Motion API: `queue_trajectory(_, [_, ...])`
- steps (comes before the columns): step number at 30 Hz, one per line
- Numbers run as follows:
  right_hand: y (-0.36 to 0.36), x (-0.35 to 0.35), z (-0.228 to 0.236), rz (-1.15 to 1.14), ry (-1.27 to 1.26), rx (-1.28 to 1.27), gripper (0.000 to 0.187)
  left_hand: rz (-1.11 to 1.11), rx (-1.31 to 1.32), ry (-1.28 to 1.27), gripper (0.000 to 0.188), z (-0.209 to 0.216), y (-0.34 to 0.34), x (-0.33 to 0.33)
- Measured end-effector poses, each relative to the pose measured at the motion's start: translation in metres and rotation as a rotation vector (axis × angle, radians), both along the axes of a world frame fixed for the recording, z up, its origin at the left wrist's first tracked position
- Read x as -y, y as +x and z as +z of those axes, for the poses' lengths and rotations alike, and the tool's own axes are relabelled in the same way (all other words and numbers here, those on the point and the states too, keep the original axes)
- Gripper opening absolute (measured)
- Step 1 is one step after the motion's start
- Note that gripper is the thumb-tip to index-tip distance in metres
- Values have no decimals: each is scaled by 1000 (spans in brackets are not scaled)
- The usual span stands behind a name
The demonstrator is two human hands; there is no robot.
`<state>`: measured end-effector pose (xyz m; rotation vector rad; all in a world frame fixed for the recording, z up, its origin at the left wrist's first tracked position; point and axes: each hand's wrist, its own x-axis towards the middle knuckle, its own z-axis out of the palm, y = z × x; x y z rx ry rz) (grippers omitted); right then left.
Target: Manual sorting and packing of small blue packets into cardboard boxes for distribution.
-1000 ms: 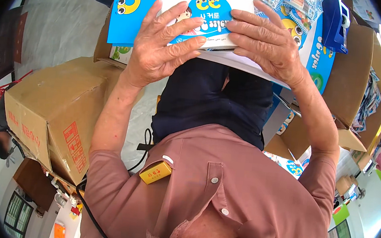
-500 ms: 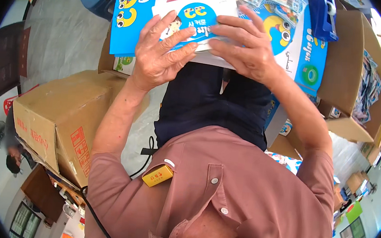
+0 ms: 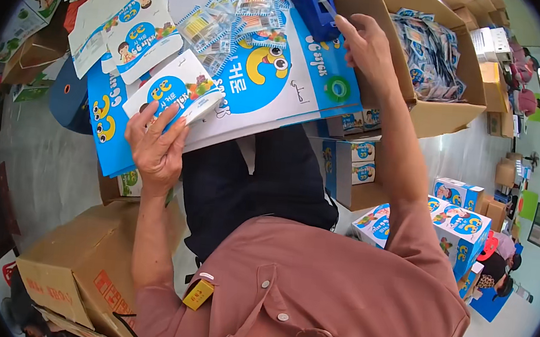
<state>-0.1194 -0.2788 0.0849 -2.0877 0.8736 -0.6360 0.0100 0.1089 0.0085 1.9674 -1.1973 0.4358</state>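
My left hand [image 3: 155,148] grips the near edge of a small white and blue printed carton [image 3: 174,93] that lies flat on a large blue and white board [image 3: 259,83] across my lap. My right hand [image 3: 367,48] is stretched out to the far right, fingertips touching a blue tape dispenser [image 3: 317,3] that stands on the board's far edge. Whether the fingers hold a strip of tape I cannot tell. Clear packets of small coloured sticks [image 3: 233,15] lie beyond the carton.
An open cardboard box [image 3: 431,112] with several blue plastic packets stands at the right. A closed brown box [image 3: 85,261] is at my left knee. More flat cartons [image 3: 128,25] lie far left. Finished blue and white boxes [image 3: 465,229] are stacked lower right, near another person.
Both hands were pressing on the small carton. My right hand has since left it and reached far right to the tape dispenser, while my left hand stays on the carton.
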Motion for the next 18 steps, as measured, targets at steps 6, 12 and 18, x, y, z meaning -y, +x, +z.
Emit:
queue_trajectory(6, [20, 38, -12, 133, 371, -166, 44, -9, -14, -13, 24, 1, 2, 4])
queue_trajectory(12, [18, 61, -34, 194, 685, -19, 39, 3, 8, -25, 24, -2, 2, 3])
queue_trajectory(18, [16, 43, -27, 26, 603, 29, 33, 9, 0, -16, 25, -3, 0, 1])
